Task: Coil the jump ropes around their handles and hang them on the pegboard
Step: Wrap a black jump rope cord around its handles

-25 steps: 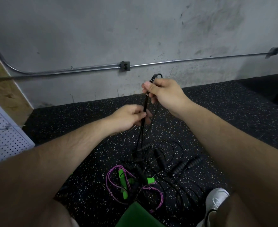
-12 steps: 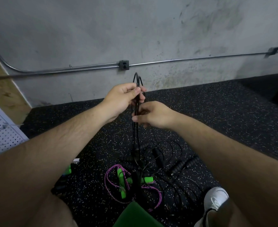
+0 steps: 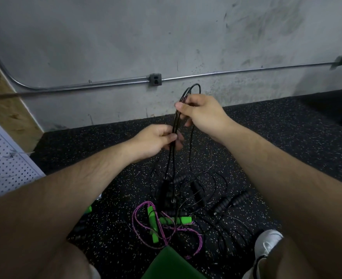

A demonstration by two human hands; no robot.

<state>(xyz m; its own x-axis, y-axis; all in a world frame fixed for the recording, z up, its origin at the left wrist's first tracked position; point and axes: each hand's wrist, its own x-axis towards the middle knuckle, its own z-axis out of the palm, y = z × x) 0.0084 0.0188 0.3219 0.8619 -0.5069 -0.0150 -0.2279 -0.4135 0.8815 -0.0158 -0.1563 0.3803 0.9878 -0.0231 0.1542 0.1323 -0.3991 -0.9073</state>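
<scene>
A black jump rope (image 3: 171,158) hangs folded in several strands in front of me. My right hand (image 3: 202,113) pinches the strands near the top, where a loop sticks up above my fingers. Lower down, my left hand (image 3: 158,139) grips the same strands. The rope's black handles (image 3: 167,191) dangle just above the floor. Under them lies a pink rope with green handles (image 3: 166,221), tangled with more black ropes and black handles (image 3: 229,201).
A white pegboard (image 3: 3,160) leans at the left edge beside a wooden panel (image 3: 7,101). A grey concrete wall with a metal conduit (image 3: 105,84) runs behind. A green object (image 3: 172,264) lies at the bottom centre, and my white shoe (image 3: 266,243) at bottom right.
My right hand has risen from below to the top of the strands, while my left hand dropped from the top to a lower grip. The folded bundle has grown a loop.
</scene>
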